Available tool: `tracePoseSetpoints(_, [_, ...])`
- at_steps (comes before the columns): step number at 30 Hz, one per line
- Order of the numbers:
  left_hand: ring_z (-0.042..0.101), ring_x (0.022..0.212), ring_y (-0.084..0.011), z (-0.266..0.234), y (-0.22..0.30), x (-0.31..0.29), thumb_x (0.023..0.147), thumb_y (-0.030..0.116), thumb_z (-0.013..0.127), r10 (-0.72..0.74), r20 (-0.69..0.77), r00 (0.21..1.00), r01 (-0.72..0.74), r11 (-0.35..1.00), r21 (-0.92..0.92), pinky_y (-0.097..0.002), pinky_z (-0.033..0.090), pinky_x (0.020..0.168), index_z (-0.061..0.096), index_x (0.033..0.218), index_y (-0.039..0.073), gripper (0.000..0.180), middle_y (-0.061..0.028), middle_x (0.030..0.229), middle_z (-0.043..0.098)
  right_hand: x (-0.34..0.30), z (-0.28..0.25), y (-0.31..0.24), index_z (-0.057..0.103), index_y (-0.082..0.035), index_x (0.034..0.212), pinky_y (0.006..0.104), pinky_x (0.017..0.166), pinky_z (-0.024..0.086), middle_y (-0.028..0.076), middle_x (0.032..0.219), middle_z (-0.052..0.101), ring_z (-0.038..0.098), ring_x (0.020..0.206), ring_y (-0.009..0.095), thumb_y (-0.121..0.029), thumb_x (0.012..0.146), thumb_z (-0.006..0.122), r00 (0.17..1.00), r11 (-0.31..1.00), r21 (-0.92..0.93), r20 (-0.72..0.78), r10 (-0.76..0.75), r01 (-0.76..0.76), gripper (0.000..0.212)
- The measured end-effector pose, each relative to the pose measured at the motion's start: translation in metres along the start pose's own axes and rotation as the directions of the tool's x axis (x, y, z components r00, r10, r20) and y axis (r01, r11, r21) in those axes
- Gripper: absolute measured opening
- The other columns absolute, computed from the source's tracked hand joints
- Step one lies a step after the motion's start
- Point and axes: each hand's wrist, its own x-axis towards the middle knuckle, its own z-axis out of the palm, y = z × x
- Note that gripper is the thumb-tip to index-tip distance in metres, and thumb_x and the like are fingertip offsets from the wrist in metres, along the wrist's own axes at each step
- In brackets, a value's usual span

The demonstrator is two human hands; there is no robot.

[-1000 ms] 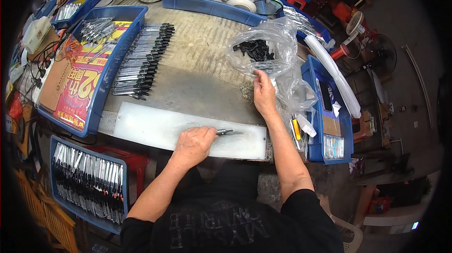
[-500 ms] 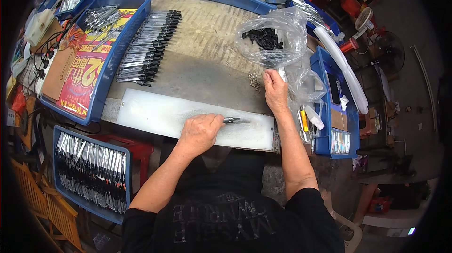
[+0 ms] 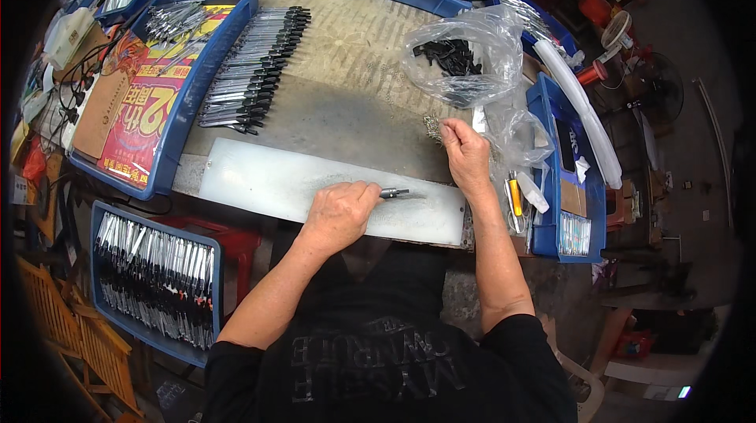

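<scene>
R hand (image 3: 470,157), prev. by plastic bag's (image 3: 504,37) lip, now pinches narrow beside small metal bits (image 3: 431,128), putting those w/in reach; can't tell if holding any. L hand (image 3: 340,210) still grips blk pen (image 3: 394,193) nearer white board's (image 3: 264,179) R end.

1. On the red-and-yellow printed sheet (image 3: 142,116) in the blue tray (image 3: 211,68) at our left, we see large yellow numerals and letters, with smaller characters in lines beside them.
2. On the brown cover (image 3: 98,116) lying over that sheet, we make out a short line of dark print, too small to read.
3. On the blue packet (image 3: 579,149) in the right-hand tray (image 3: 545,194), we find white lettering, partly visible.
4. Across the chest of our black shirt (image 3: 378,360), we see big capitals in dark grey, set in rows.
</scene>
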Motion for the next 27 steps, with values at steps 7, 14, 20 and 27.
tracePoseSetpoints(7, [0.054, 0.054, -0.0225, 0.0, 0.001, 0.002, 0.074, 0.013, 0.063, -0.004, 0.003, 1.0, 0.004, 1.0, 0.003, -0.034, 0.044, 0.048, 0.052, 0.077, 0.006, 0.013, -0.0056, 0.059, 0.049, -0.036, -0.004, -0.03, 0.061, -0.003, 0.091, 0.0314, 0.06, 0.047, 0.011, 0.079, 0.059, 0.059, 0.069, 0.025, -0.011, 0.079, 0.062, 0.954, 0.975, 0.108, 0.208, -0.215, 0.196, 0.015])
tracePoseSetpoints(14, [0.055, 0.055, -0.0224, -0.003, 0.0, 0.003, 0.073, 0.013, 0.063, -0.011, 0.014, 1.0, 0.011, 1.0, 0.026, -0.0339, 0.044, 0.049, 0.052, 0.077, 0.007, 0.013, -0.0054, 0.06, 0.049, -0.053, 0.012, -0.038, 0.061, -0.006, 0.093, 0.0335, 0.062, 0.047, 0.01, 0.084, 0.056, 0.058, 0.072, 0.027, -0.011, 0.073, 0.066, 0.883, 0.934, 0.15, 0.307, -0.356, 0.325, 0.021])
tracePoseSetpoints(20, [0.056, 0.058, -0.0227, 0.001, -0.001, -0.002, 0.073, 0.012, 0.062, 0.031, -0.001, 1.0, -0.031, 0.999, 0.019, -0.0342, 0.045, 0.052, 0.053, 0.078, 0.006, 0.012, -0.0061, 0.063, 0.052, -0.06, 0.018, -0.034, 0.06, -0.002, 0.091, 0.0331, 0.057, 0.046, 0.01, 0.076, 0.056, 0.057, 0.066, 0.026, -0.006, 0.073, 0.065, 0.89, 0.928, 0.133, 0.266, -0.371, 0.347, 0.019])
tracePoseSetpoints(27, [0.058, 0.061, -0.0235, -0.001, 0.001, -0.002, 0.075, 0.011, 0.058, 0.02, 0.031, 0.999, -0.021, 1.0, 0.017, -0.0351, 0.046, 0.053, 0.053, 0.081, 0.006, 0.009, -0.0069, 0.064, 0.053, -0.067, 0.019, -0.033, 0.059, -0.001, 0.097, 0.0291, 0.057, 0.046, 0.011, 0.084, 0.058, 0.056, 0.065, 0.021, -0.005, 0.072, 0.065, 0.922, 0.935, 0.18, 0.187, -0.339, 0.307, 0.026])
